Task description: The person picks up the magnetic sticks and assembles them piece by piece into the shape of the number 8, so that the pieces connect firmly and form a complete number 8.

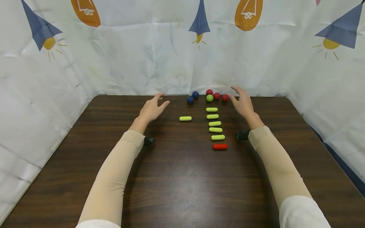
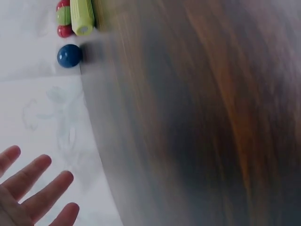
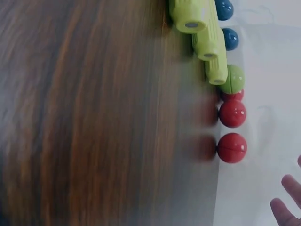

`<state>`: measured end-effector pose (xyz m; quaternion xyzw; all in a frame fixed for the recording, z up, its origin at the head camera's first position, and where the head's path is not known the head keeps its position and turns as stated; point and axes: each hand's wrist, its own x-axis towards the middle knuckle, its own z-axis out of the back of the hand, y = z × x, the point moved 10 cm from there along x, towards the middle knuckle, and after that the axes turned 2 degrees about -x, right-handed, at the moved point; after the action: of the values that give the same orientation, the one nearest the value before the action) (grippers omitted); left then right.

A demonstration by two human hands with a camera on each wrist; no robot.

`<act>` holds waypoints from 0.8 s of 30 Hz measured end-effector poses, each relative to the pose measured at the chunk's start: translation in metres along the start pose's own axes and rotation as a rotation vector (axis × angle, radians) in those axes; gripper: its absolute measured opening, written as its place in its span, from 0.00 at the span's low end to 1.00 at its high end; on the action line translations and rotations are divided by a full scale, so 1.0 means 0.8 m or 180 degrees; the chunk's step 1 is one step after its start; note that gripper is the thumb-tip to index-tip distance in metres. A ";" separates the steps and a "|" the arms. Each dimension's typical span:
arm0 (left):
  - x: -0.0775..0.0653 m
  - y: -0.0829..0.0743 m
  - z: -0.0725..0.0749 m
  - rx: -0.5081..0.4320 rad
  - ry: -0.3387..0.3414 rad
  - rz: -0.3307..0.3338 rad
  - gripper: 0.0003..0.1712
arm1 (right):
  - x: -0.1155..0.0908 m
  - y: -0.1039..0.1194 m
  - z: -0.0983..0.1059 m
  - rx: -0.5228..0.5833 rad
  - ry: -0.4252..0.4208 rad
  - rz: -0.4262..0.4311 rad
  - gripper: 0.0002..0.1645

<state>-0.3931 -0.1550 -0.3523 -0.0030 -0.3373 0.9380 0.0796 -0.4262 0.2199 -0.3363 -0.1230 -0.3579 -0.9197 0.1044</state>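
My left hand (image 1: 151, 109) hovers over the table's left half with fingers spread, holding nothing. My right hand (image 1: 243, 103), also spread and holding nothing, is nearest a red ball (image 1: 225, 98). Two more red balls, a green ball (image 1: 209, 98) and two blue balls (image 1: 190, 100) sit near the back edge. Several ridged yellow-green rods (image 1: 214, 123) form a column, with a red rod (image 1: 220, 146) at its near end. A single yellow-green rod (image 1: 185, 118) lies apart, closer to the left hand. In the right wrist view, fingertips (image 3: 280, 210) show past the red balls.
The dark wooden table (image 1: 171, 177) ends at a white printed cloth (image 1: 128, 60) hanging behind it and along both sides. Each wrist carries a black device (image 1: 242, 136) close to the tabletop.
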 end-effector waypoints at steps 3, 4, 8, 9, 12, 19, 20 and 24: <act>-0.001 -0.003 -0.008 -0.0138 0.0091 -0.0007 0.39 | 0.002 -0.001 -0.002 0.0231 -0.0079 -0.0050 0.33; -0.001 -0.004 -0.010 -0.0183 0.0124 -0.0005 0.39 | 0.003 -0.002 -0.003 0.0322 -0.0107 -0.0077 0.32; 0.000 -0.007 -0.020 -0.0336 0.0211 -0.0010 0.38 | 0.008 -0.009 -0.004 0.0672 -0.0227 -0.0219 0.31; 0.001 -0.007 -0.022 -0.0384 0.0222 -0.0012 0.38 | 0.010 -0.011 -0.004 0.0743 -0.0267 -0.0255 0.31; 0.001 -0.009 -0.026 -0.0550 0.0267 -0.0017 0.38 | 0.013 -0.018 -0.006 0.0856 -0.0347 -0.0394 0.30; 0.001 -0.018 -0.042 -0.1098 0.0490 -0.0061 0.39 | 0.018 -0.037 -0.021 0.1350 -0.0219 -0.0761 0.31; 0.001 -0.019 -0.045 -0.1138 0.0526 -0.0070 0.39 | 0.018 -0.038 -0.024 0.1420 -0.0186 -0.0779 0.31; 0.002 -0.020 -0.057 -0.1205 0.0653 -0.0092 0.37 | 0.016 -0.040 -0.033 0.1471 -0.0056 -0.0789 0.31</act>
<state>-0.3896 -0.1141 -0.3771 -0.1084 -0.4977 0.8514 0.1249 -0.4510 0.2233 -0.3713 -0.0591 -0.5716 -0.8183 0.0132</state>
